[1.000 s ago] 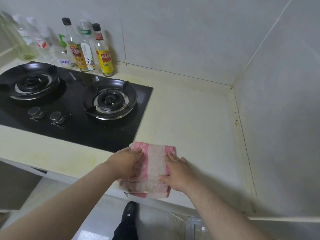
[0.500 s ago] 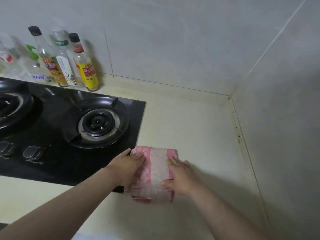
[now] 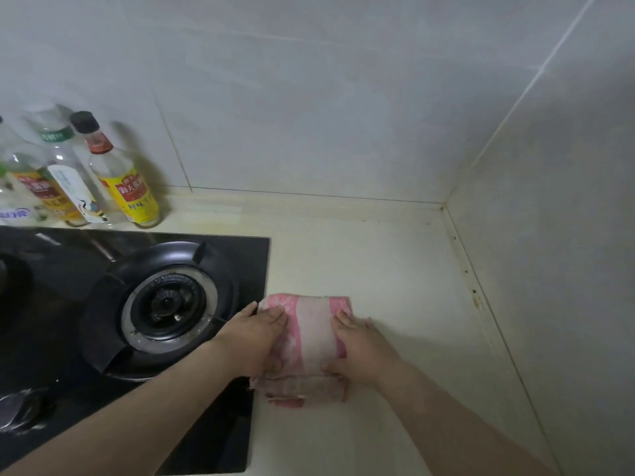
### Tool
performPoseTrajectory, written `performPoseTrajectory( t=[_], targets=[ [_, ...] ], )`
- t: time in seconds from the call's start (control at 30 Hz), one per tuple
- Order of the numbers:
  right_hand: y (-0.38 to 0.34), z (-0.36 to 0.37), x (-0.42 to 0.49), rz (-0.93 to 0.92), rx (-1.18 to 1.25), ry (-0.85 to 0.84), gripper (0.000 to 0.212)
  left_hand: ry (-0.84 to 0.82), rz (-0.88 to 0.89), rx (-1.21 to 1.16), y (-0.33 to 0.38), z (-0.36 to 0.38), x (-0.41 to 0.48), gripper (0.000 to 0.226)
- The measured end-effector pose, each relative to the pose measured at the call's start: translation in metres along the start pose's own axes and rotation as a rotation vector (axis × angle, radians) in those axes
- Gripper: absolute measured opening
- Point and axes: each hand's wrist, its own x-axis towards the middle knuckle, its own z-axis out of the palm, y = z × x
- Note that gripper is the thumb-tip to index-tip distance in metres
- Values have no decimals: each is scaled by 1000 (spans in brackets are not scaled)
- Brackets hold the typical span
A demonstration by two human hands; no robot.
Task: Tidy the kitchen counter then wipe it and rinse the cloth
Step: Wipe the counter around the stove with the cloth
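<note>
At the far left, a row of condiment bottles (image 3: 68,173) stands against the tiled wall (image 3: 309,97), the yellow-labelled sauce bottle (image 3: 125,176) nearest the corner side; they are probably lined up at the back so the working surface is free for wiping. In front of them lies the black glass gas hob (image 3: 68,389), with its right burner (image 3: 168,304) close to the hob's right edge. The left hand (image 3: 256,333) lies flat, fingers straight, on the left part of the folded pink-and-white cloth (image 3: 314,333), just over the hob's edge. The cloth rests on the cream counter (image 3: 395,269) immediately right of the hob. The right hand (image 3: 355,345) presses its right part, fingers extended and the thumb along the near edge. Neither hand grips; both palms bear down, seemingly to spread pressure evenly for a wiping stroke. To the right, the counter runs to the side wall, where dark specks dot the seam (image 3: 470,286).
</note>
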Motion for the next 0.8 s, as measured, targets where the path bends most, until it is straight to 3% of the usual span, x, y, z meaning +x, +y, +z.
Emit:
performPoseTrajectory(
  t=[0.27, 0.8],
  targets=[
    [10, -22, 40, 20, 2, 6, 99, -23, -10, 115, -14, -32, 46, 84],
    [18, -58, 94, 38, 27, -13, 100, -20, 0, 55, -56, -57, 87, 90]
  ],
)
